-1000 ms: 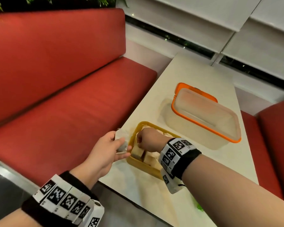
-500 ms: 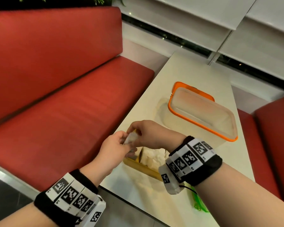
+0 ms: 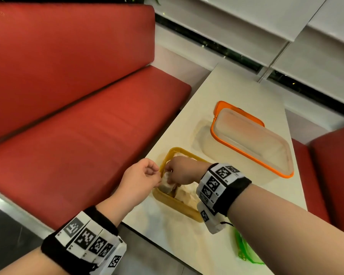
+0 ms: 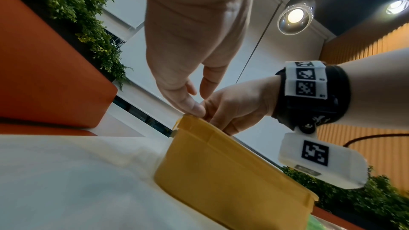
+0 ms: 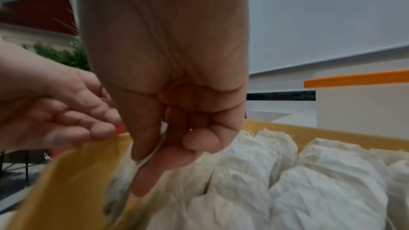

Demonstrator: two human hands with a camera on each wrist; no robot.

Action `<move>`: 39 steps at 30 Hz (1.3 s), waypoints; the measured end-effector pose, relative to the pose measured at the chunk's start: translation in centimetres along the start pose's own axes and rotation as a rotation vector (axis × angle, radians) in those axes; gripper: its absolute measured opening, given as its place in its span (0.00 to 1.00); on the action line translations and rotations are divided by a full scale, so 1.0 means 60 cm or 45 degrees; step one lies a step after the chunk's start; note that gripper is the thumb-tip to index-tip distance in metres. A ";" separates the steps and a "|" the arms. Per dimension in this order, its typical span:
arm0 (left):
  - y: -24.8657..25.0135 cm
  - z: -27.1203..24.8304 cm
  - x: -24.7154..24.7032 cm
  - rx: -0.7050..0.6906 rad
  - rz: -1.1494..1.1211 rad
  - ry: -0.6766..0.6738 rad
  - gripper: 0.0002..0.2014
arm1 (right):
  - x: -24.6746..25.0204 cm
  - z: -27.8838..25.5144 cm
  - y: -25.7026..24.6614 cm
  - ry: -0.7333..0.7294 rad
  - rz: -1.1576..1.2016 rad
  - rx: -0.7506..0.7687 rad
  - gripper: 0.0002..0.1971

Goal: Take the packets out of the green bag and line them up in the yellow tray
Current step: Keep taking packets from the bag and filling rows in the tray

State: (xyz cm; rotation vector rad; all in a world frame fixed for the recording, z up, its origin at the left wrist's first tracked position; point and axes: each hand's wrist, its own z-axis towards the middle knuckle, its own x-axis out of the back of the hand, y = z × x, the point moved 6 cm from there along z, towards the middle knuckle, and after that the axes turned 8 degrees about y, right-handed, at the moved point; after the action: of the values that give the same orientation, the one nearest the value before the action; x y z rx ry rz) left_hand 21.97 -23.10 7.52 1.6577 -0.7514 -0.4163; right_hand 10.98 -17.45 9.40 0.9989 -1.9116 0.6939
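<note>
Pinching a white packet (image 5: 130,169) between thumb and forefinger, my right hand (image 3: 182,171) has its grip narrow on the packet's top edge, low inside the near-left corner of the yellow tray (image 3: 178,205). Just right of that grip, more white packets (image 5: 287,172) stand packed side by side in the tray. My left hand (image 3: 139,180) hovers just left of the grip, holding nothing, fingers loosely curled, fingertips (image 4: 194,107) at the tray's rim. Well right of the grip and nearer me, the green bag (image 3: 244,249) lies on the tabletop (image 3: 236,86), partly hidden under my right forearm. Beyond the grip sits a clear tub with an orange rim (image 3: 252,143).
</note>
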 end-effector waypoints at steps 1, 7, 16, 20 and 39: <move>-0.001 0.000 -0.001 0.001 0.001 -0.005 0.06 | -0.005 0.007 0.000 -0.028 -0.021 -0.017 0.09; -0.012 0.005 0.002 -0.004 0.026 -0.022 0.08 | -0.034 0.026 -0.011 -0.196 -0.343 -0.041 0.12; -0.003 0.006 0.001 -0.031 0.045 -0.045 0.08 | -0.056 0.043 -0.027 -0.217 -0.605 0.100 0.12; -0.004 0.008 0.000 -0.036 0.052 -0.051 0.08 | -0.048 0.049 -0.017 -0.096 -0.560 0.045 0.10; 0.018 0.008 -0.008 0.018 0.073 -0.049 0.06 | 0.094 -0.096 0.034 0.253 0.084 -0.105 0.14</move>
State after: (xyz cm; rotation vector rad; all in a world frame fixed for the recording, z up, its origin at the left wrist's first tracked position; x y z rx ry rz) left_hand 21.04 -23.22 8.36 1.6411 -0.8304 -0.4038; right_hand 9.92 -14.11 16.97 0.7887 -1.7905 0.7181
